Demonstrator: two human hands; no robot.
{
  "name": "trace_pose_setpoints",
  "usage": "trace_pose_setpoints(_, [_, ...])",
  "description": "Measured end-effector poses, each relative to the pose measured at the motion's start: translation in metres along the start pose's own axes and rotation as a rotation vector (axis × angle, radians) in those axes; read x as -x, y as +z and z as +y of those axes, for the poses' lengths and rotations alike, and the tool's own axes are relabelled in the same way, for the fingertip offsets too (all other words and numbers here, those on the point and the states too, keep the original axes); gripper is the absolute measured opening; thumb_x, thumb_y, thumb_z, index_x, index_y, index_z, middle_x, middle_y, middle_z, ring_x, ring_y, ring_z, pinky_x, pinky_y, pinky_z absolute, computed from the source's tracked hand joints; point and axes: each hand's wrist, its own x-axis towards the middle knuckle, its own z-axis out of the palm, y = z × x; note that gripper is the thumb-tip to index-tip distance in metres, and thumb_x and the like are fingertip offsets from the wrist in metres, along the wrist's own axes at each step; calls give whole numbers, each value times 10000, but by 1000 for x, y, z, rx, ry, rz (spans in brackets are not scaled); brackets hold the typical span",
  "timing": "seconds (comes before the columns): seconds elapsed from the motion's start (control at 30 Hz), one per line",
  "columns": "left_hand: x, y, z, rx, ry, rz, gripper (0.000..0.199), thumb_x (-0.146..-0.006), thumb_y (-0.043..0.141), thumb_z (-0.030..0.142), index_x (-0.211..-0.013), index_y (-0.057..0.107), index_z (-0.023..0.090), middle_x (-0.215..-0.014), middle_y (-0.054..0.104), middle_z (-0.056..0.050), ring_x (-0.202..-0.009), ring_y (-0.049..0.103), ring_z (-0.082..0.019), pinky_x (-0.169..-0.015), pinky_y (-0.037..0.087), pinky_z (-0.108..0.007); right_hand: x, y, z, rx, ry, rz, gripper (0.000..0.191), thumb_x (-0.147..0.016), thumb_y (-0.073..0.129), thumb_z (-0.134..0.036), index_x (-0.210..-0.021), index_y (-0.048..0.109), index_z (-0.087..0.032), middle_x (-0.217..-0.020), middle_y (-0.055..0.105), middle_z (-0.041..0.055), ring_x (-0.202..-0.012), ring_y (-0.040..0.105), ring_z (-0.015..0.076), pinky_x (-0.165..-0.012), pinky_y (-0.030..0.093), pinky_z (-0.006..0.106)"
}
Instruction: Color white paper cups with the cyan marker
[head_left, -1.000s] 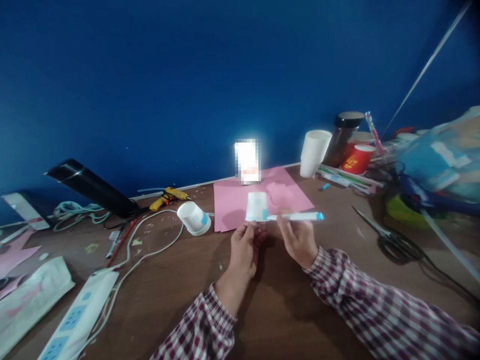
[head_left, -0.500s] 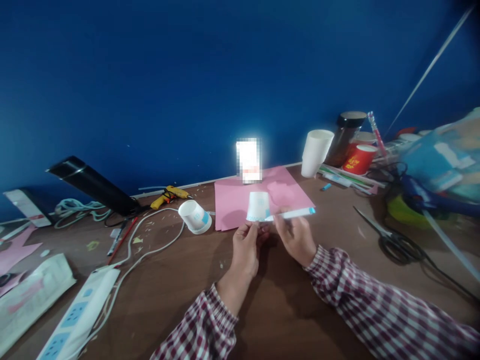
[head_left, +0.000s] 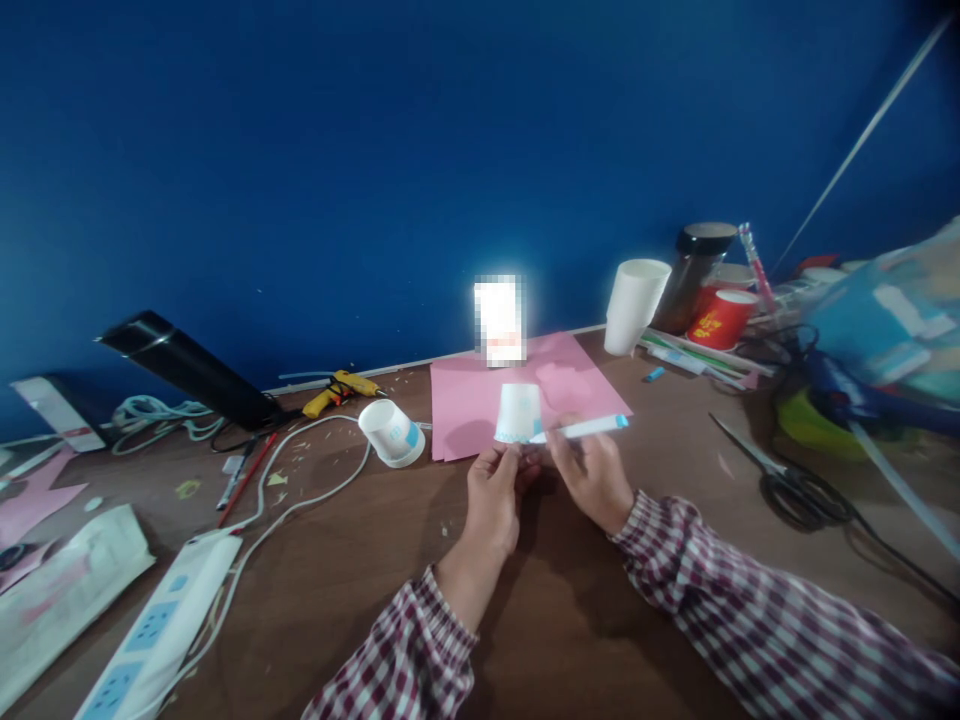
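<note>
My left hand (head_left: 495,492) pinches the lower rim of a white paper cup (head_left: 519,410), which is held bottom up with blue marks along its rim. In my right hand (head_left: 595,476) is a white marker with a blue end (head_left: 589,429). Its tip meets the cup near the rim on the right side. Behind the cup lie pink paper sheets (head_left: 457,405). To the left, a second white paper cup (head_left: 393,434) with a blue patch rests on the table. The marker's small blue cap (head_left: 654,375) lies to the right of the paper.
Scissors (head_left: 795,490) and stacked white cups (head_left: 634,305) are on the right, near a red cup (head_left: 721,320). A yellow glue gun (head_left: 341,392), a power strip (head_left: 161,620), its white cable (head_left: 259,535) and a black cylinder (head_left: 191,370) occupy the left. A bright light (head_left: 500,318) stands ahead.
Almost nothing differs. The whole view has shifted very slightly, while both hands keep the same hold on the cup and the marker.
</note>
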Motion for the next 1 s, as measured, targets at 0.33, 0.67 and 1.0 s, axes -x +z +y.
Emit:
trace_pose_setpoints(0.33, [2, 0, -1, -18, -6, -10, 215, -679, 747, 270, -737, 599, 126, -703, 665, -24, -684, 640, -110, -656, 491, -214, 1, 1, 3, 64, -38, 42, 171, -929, 437, -272, -858, 564, -181, -756, 652, 62, -678, 625, 184, -636, 481, 280])
trace_pose_setpoints(0.67, [4, 2, 0, -31, -20, 9, 225, -649, 760, 275, -717, 603, 130, -694, 672, -24, -669, 640, -116, -647, 484, -215, -1, 0, 1, 50, 1, 54, 176, -928, 440, -278, -828, 556, -190, -716, 644, 51, -645, 618, 178, -622, 479, 277])
trace_pose_setpoints(1.0, [4, 2, 0, -30, -22, 6, 227, -649, 761, 277, -722, 607, 126, -699, 663, -23, -660, 630, -105, -639, 486, -205, -1, -1, 1, 58, 15, 64, 175, -929, 438, -282, -842, 553, -182, -738, 649, 60, -659, 619, 185, -638, 476, 291])
